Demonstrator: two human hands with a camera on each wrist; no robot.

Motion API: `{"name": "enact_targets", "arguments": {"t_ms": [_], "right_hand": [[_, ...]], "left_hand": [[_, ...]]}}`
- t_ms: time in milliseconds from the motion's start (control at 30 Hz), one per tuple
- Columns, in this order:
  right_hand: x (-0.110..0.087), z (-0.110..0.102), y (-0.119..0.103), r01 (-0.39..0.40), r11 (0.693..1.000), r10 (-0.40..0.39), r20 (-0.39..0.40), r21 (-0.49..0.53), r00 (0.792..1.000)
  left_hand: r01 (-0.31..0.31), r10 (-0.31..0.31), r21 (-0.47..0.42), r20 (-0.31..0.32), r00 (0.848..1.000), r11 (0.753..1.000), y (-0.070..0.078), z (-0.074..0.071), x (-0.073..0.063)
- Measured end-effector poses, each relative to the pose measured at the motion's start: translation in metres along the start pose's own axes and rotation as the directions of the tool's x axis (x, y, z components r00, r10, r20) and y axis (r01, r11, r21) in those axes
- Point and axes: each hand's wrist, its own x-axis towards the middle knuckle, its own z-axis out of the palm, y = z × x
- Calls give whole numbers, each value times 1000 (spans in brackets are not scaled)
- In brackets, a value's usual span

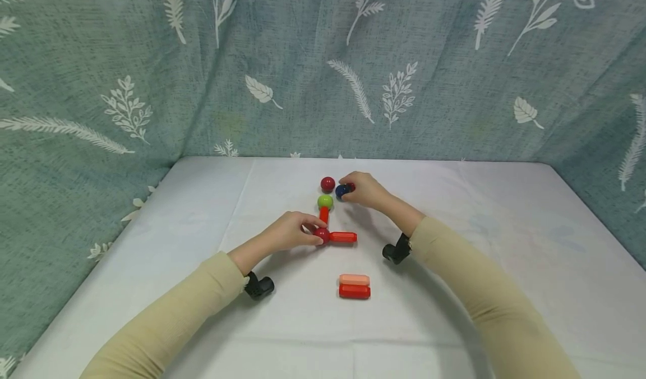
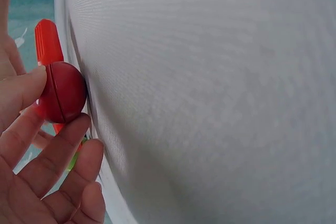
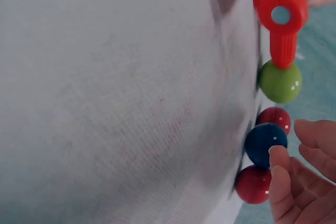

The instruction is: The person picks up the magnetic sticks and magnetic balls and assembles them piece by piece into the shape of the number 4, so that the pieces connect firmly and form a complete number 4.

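Note:
My left hand pinches a glossy red ball between thumb and fingers. Two red rods join that ball: one points right, the other runs back to a lime green ball. My right hand is at a dark blue ball, one fingertip overlapping it in the right wrist view while the thumb stands apart. A red ball sits just beside the blue one, mostly hidden by the fingers in the head view. Another red ball lies to their left, behind the green ball.
Nearer the front, a salmon rod and a red rod lie side by side on the white tablecloth. A green leaf-patterned curtain hangs behind the table. Both wrists wear black camera mounts.

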Motion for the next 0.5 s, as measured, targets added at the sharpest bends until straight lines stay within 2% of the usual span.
{"name": "enact_targets", "arguments": {"t_ms": [200,500], "right_hand": [[6,5,4,-23,998,25,35,-57,999],[3,6,2,-45,998,47,46,-49,998]], "left_hand": [[-2,2,-8,2,1000,1000,0,1,1],[-3,3,-2,-10,1000,1000,-1,1,1]]}}
